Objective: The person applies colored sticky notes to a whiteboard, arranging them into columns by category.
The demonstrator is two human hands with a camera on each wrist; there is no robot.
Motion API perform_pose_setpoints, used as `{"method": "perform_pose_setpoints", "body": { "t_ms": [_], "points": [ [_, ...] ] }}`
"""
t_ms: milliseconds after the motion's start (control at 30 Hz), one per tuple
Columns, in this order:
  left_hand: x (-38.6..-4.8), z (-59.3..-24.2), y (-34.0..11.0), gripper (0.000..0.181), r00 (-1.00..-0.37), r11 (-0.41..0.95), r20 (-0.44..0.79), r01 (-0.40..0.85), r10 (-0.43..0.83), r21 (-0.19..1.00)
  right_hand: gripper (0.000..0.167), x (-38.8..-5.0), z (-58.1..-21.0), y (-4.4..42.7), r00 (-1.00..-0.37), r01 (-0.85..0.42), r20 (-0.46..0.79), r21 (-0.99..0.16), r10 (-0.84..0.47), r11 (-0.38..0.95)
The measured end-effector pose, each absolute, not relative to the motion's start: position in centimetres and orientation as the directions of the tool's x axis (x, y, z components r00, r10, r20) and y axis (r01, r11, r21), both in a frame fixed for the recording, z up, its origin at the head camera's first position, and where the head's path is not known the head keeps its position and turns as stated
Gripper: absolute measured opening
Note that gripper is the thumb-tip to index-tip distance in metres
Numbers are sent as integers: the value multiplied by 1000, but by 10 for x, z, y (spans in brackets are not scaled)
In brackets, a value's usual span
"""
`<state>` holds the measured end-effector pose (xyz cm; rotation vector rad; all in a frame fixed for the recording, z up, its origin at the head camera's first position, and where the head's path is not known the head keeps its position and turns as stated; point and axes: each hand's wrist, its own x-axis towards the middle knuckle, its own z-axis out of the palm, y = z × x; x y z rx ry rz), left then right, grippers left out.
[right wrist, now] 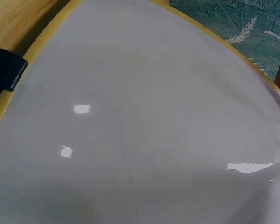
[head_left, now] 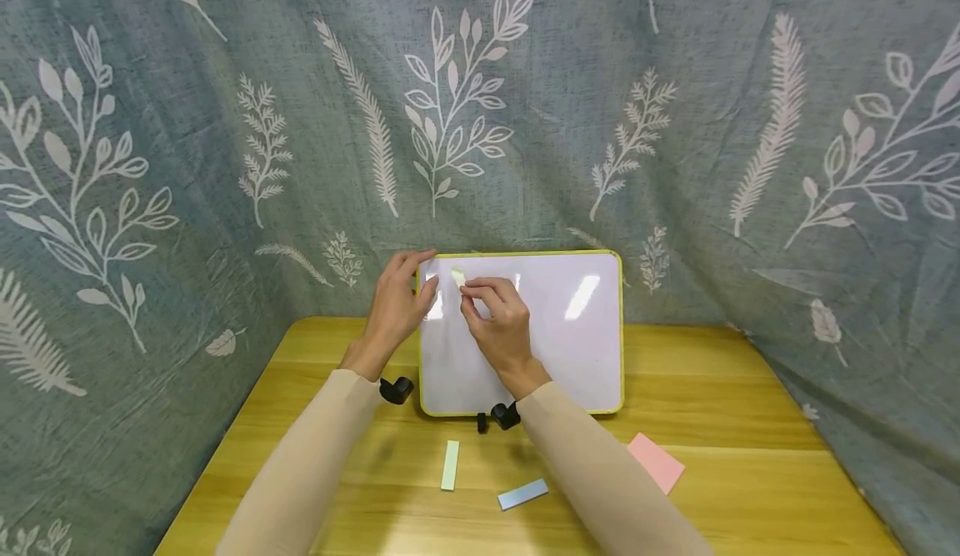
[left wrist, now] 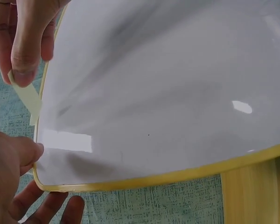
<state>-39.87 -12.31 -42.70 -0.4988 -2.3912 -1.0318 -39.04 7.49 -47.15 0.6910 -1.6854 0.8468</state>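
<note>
A whiteboard (head_left: pixel 555 339) with a yellow rim stands upright on the table. At its upper left corner is my left hand (head_left: pixel 393 306), its thumb (left wrist: pixel 30 150) over the front edge and its other fingers past the rim in the left wrist view. My right hand (head_left: pixel 501 327) pinches a pale yellow-green paper strip (head_left: pixel 458 276) between thumb and fingers, near the board's upper left part. In the left wrist view the strip (left wrist: pixel 29 98) hangs slanted from the right hand's fingertips, its lower end by the rim. The right wrist view shows mostly board surface (right wrist: pixel 130 116).
On the wooden table (head_left: pixel 375 489), in front of the board, lie a pale green strip pad (head_left: pixel 450 465) and a blue one (head_left: pixel 522 494). A pink square pad (head_left: pixel 656 462) is beside the right forearm. Patterned cloth (head_left: pixel 480 106) hangs behind. A small black piece (head_left: pixel 482 423) touches the board's bottom edge.
</note>
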Motion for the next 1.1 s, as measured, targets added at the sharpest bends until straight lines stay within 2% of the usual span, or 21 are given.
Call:
{"method": "perform_pose_setpoints", "body": {
  "t_ms": [533,1100],
  "points": [
    [-397,-419,-128,46,-834,594,530,507,155,624,11,-388,-467,67,-251,-853,967,-196,-52,484],
    [-404,-415,-131,40,-857,618,496,466,138,633,13,-394,-474,58,-234,-864,970,-179,-61,471]
  ]
}}
